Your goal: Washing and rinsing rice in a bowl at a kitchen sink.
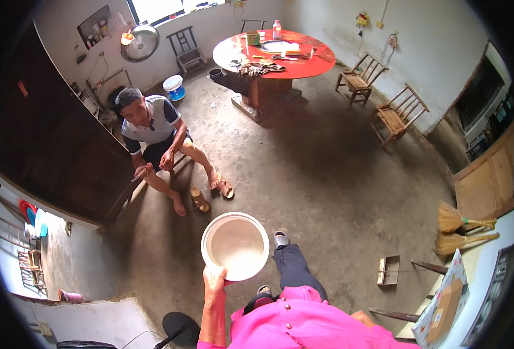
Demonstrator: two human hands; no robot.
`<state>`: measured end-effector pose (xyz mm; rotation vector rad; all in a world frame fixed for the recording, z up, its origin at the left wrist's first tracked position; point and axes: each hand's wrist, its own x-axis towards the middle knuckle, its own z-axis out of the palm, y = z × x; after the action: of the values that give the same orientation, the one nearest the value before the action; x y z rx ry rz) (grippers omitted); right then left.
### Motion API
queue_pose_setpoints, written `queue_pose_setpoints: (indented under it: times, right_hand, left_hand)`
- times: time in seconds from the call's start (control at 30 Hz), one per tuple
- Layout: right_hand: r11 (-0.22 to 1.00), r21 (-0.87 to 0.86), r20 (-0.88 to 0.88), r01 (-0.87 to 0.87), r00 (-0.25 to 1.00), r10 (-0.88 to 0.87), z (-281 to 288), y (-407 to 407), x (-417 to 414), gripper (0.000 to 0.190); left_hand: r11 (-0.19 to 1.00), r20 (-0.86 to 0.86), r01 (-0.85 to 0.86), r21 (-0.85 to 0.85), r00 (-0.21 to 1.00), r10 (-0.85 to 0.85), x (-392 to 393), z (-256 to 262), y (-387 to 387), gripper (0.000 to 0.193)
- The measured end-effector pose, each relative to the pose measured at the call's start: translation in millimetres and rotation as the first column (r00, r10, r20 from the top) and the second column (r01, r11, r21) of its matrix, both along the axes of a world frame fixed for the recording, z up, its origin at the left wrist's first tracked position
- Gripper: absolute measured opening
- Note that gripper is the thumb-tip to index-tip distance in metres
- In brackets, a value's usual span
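Observation:
My left hand [214,278] grips the near rim of a round white plastic bucket [235,246], held out before my body above the concrete floor. Its wide mouth faces up and its pale inside shows; a little may lie at the bottom, but I cannot tell. My right hand [363,319] is only partly in view beside my pink shirt, low at the right; its fingers are hidden. My feet in grey sandals stand just behind and to the right of the bucket.
A person [152,126] sits ahead on the left, with brown sandals [200,200] near their feet. Beyond stand a round red table [309,65], a lidded bucket [174,88] and bamboo chairs [392,118]. Brooms [453,218], a dustpan [388,270] and a small table [440,301] are at right.

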<state>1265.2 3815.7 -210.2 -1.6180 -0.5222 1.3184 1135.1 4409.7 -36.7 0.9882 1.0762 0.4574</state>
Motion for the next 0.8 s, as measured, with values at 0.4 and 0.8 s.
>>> queue_pose_setpoints:
  times: [0.4,0.8]
  right_hand:
    - [0.938,-0.205,0.594,0.281,0.797,-0.109,58,493,476,0.022]
    - [0.955,-0.271,0.643,0.116,0.760,0.090,70,750,588,0.036]
  left_hand:
    - [0.982,0.100,-0.188,-0.037,0.977,0.191,190,-4,176,0.030]
    - [0.975,0.031,-0.210,0.072,0.978,0.208,349,-35,405,0.022]
